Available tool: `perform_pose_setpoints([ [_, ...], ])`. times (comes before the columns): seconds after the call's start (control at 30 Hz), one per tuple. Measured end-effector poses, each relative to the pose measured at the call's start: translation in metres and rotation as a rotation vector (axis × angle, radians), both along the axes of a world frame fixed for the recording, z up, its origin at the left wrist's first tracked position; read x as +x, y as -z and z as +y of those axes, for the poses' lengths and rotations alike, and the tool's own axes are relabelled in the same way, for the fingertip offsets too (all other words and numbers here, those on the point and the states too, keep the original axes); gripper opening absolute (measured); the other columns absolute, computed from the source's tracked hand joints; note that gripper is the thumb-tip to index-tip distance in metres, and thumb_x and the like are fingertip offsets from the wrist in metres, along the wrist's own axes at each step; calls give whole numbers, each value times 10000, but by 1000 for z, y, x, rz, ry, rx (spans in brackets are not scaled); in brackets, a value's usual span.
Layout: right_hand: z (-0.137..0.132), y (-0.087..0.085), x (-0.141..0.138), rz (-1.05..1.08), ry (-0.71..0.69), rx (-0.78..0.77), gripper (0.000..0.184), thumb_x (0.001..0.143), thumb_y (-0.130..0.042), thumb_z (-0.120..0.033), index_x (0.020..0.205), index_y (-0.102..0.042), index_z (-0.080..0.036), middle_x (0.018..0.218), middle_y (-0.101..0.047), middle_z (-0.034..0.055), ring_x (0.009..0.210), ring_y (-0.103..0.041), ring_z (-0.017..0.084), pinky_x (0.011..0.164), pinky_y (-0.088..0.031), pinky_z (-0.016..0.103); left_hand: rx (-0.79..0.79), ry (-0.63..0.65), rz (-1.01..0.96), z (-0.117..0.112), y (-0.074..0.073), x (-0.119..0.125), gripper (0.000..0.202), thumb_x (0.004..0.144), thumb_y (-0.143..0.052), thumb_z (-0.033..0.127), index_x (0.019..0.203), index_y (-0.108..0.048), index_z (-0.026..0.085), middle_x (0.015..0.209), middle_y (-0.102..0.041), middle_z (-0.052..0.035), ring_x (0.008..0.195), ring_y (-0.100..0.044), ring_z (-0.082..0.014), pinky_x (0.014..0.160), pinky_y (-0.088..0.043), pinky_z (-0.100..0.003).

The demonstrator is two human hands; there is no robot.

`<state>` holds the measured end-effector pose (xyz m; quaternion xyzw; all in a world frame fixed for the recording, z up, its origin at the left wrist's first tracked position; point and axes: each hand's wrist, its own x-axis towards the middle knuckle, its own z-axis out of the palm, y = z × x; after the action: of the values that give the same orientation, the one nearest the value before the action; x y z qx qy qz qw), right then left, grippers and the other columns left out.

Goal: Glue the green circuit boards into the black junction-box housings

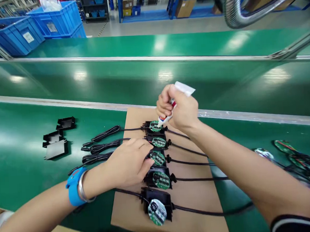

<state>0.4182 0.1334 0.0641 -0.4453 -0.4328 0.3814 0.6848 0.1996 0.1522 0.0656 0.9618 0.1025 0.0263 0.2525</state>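
My right hand (179, 106) is closed around a white glue tube (186, 88), its nozzle pointing down at the round green circuit board (155, 126) in the farthest black housing. My left hand (133, 162) reaches over the row from the left, thumb and fingers apart, fingertips at the edges of the second circuit board (158, 142) and third circuit board (157, 158). Nearer to me are another board (161, 180) in its housing and a tilted board (157, 212) over the front edge of the nearest black housing (159, 195). My left palm hides some cables.
The housings stand on a cardboard sheet (195, 197) on the green table (13, 137). Coiled black cables (104, 146) lie left, beside loose black covers (56, 149). Wired boards (283, 145) lie right. Blue bins (18, 35) and a metal tube (235, 11) are farther off.
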Motion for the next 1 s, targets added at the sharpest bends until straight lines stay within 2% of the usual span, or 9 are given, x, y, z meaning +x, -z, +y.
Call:
perform_pose_setpoints([
  [0.1,18,17,-4,48,-59,-32,494,855,-568,-645,662,-368,-237,486,-234,-90,387,-197,64,379,-239,229,168,101,49,8,19,17,455,968,-513,311,1363,-529,84,1482,-508,-176,1316,-502,-328,1054,-438,-490],
  [0.17,22,25,-5,54,-81,-35,498,860,-561,-650,661,-363,-238,487,-219,-92,385,-181,60,368,-218,222,227,126,56,9,29,23,497,969,-521,343,1386,-510,73,1517,-470,-176,1329,-487,-342,1051,-429,-492],
  [0.27,23,30,-6,68,-108,-37,490,864,-566,-632,648,-381,-233,485,-207,-95,380,-165,51,362,-190,212,249,141,61,7,36,27,532,970,-524,371,1400,-499,59,1527,-460,-175,1320,-489,-346,1056,-417,-483],
  [0.57,25,29,-10,86,-142,40,447,860,-612,-527,601,-418,-220,464,-241,-88,362,-156,55,338,-139,224,247,141,72,8,34,29,533,999,-468,387,1425,-486,68,1550,-437,-149,1318,-489,-320,1058,-426,-455],
  [0.83,24,28,-15,7,-94,19,495,856,-606,-578,574,-408,-223,460,-223,-78,373,-149,66,348,-101,250,250,131,65,8,35,29,535,996,-471,392,1427,-487,76,1548,-442,-143,1305,-500,-305,1055,-429,-442],
  [1.0,19,23,-8,-44,-75,14,489,862,-612,-560,568,-427,-216,484,-255,-59,396,-201,77,374,-105,265,256,132,69,8,35,29,541,1001,-461,397,1434,-484,73,1559,-424,-149,1293,-503,-312,1017,-453,-445],
])
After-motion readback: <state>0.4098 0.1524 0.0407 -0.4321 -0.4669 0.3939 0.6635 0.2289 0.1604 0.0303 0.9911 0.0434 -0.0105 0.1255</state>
